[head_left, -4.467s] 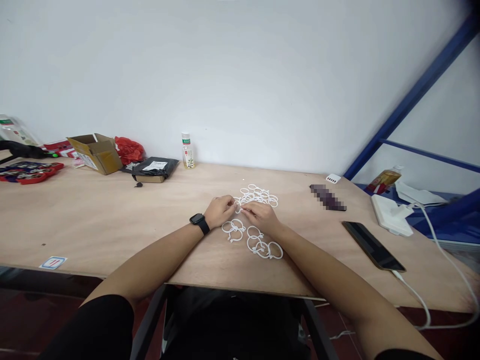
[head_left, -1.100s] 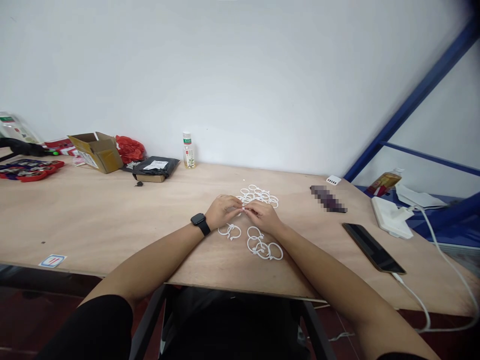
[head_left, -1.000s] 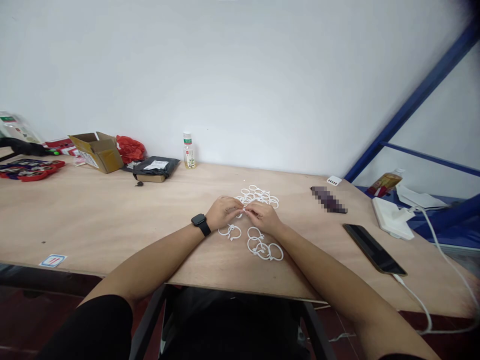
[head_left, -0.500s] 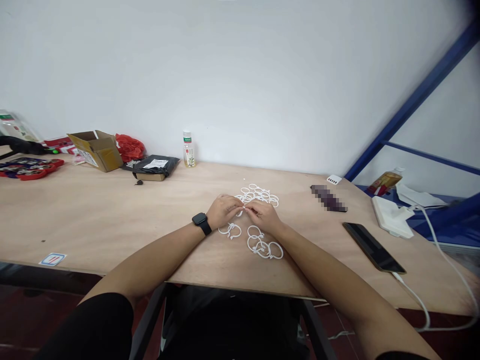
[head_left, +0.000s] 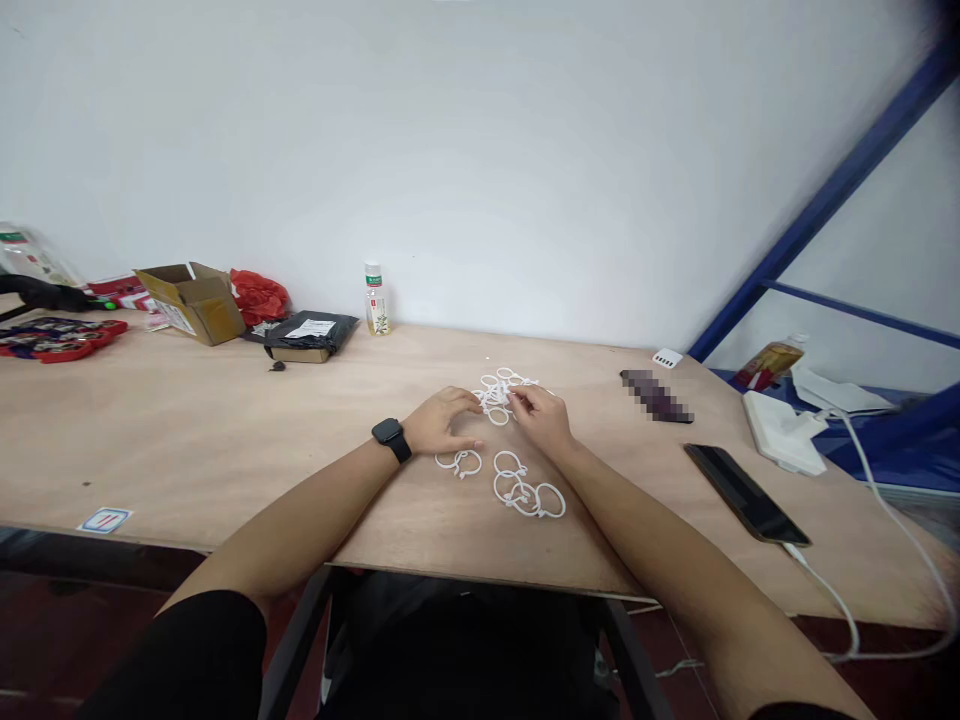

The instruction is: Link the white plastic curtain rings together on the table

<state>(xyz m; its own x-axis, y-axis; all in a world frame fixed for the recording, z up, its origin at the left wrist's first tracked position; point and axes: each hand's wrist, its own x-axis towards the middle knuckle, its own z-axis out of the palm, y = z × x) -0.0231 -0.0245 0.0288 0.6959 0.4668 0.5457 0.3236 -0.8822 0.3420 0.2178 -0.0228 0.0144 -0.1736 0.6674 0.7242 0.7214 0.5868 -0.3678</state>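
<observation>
My left hand [head_left: 442, 422] rests at the left of a pile of white plastic rings [head_left: 491, 382], open, with thumb and fingers apart and nothing between them. On the pile's right side, my right hand [head_left: 545, 420] has its fingers pinched together at a white plastic ring [head_left: 499, 416]; the fingers partly hide the grip. The rings are thin hoops with small clasp-like ends. Nearer the front edge lies a second group of rings [head_left: 517, 490]. Below my left thumb are a couple more rings [head_left: 469, 463], partly covered by the hand.
A phone [head_left: 746, 492] on a white cable and a power strip [head_left: 784, 432] lie at right, near a pixelated dark object [head_left: 656, 397]. Along the wall stand a bottle [head_left: 377, 300], a black parcel [head_left: 311, 332] and an open carton [head_left: 196, 305]. Blue metal frame [head_left: 825, 180] at right.
My hands have parted from their shared pinch on a small white piece. The left moved slightly left and opened; the right shifted slightly right and away, over the pile's edge.
</observation>
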